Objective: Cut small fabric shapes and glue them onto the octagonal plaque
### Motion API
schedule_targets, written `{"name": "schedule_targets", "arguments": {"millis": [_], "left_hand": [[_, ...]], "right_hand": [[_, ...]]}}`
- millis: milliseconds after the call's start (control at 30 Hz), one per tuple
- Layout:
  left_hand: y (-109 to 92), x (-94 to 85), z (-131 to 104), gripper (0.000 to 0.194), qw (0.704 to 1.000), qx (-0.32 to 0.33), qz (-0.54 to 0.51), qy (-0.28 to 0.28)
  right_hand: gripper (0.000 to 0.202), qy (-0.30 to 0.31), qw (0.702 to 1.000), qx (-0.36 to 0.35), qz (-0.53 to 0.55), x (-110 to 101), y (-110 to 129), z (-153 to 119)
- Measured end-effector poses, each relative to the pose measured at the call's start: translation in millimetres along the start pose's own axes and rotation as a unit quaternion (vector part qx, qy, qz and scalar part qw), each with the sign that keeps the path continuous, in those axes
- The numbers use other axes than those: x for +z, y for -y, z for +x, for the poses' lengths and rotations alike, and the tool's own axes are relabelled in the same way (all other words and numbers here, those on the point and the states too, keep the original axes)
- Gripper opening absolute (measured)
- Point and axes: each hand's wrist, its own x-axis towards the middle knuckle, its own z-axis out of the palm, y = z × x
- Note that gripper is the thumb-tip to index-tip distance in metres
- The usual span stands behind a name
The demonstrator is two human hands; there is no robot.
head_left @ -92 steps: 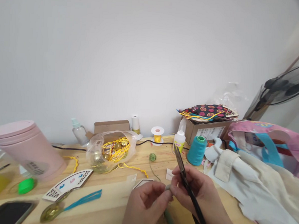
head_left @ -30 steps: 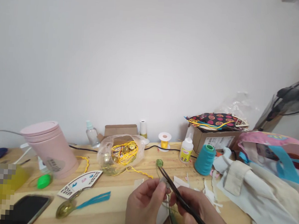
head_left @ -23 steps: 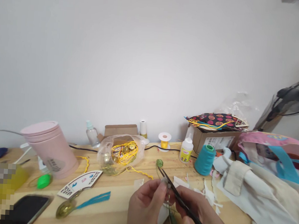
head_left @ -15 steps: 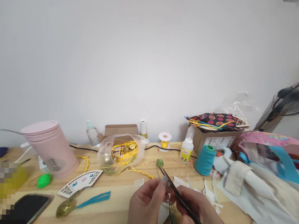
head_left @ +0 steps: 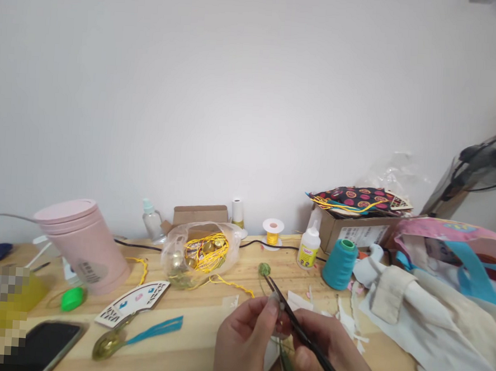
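Compared with three seconds earlier, the black scissors [head_left: 306, 339] are being held lower, the blades being brought alongside a small greyish piece [head_left: 274, 298]. That piece is being pinched between the closed thumb and forefinger of the left hand [head_left: 243, 335]; whether it is being touched by the blades cannot be told. The scissors are being gripped in the curled fingers of the right hand [head_left: 325, 338], tips slightly parted and being pointed toward eleven o'clock, where a green thread ball [head_left: 264, 269] is being supported by the wooden table [head_left: 196, 347]. Around the hands, a glue bottle [head_left: 309, 249] is being seen at one o'clock, white cloth [head_left: 426, 333] at three, a fan-shaped panel [head_left: 134, 301] at nine and a clear bag [head_left: 176, 239] at ten.
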Motion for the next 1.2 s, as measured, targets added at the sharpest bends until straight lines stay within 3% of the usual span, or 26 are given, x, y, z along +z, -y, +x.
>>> {"name": "schedule_targets", "arguments": {"millis": [300,433,500,600,733,933,1067,1200], "left_hand": [[-4,-1.2,-3,0.015,1.0,-0.025,-0.006,0.002],[-8,-3.0,-3,0.014,0.999,-0.007,0.036,-0.017],[-12,-4.0,-3,0.015,0.996,-0.003,0.089,0.009],[-16,-4.4,-4,0.014,0.977,-0.008,0.2,0.071],[-17,-2.6,-7,0.017,0.94,0.034,0.318,0.12],[-12,-2.2,-7,0.017,0.914,0.051,0.379,0.132],[-11,-3.8,-6,0.015,0.929,0.052,0.348,0.117],[-11,-3.8,-7,0.016,0.964,-0.005,0.236,0.122]], "right_hand": [[0.049,-0.019,1.0,-0.001,-0.001,-1,8,-1],[0.047,-0.052,0.998,0.034,-0.01,-8,12,-1],[0.043,-0.067,0.997,0.045,0.002,-13,16,0],[0.036,-0.078,0.996,0.018,0.032,-20,22,0],[0.021,-0.064,0.997,0.019,0.045,-24,25,-1],[0.02,-0.074,0.996,0.008,-0.047,-24,23,-4],[0.021,-0.076,0.996,0.002,-0.052,-24,22,-3],[0.018,-0.115,0.993,0.026,0.018,-23,16,0]]}}
